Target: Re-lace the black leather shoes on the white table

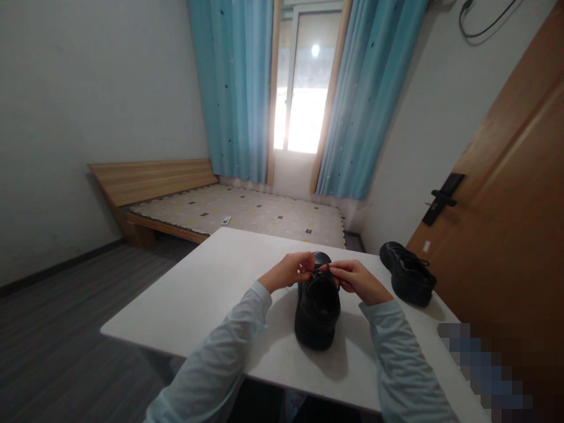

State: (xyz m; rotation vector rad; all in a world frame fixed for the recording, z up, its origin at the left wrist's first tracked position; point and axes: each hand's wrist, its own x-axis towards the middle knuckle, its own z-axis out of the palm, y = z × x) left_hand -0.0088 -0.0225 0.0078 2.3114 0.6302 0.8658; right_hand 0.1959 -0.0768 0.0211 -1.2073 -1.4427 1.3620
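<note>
Black leather shoe [318, 311] sits toe away from the person at the near middle of the white desk [207, 294]. On either side of its laces [320, 272], left hand [288, 271] and right hand [355, 280] each keep a pinched grip on a strand. Even tension would likely seat them well. Second shoe [408, 274] lies well right.
</note>
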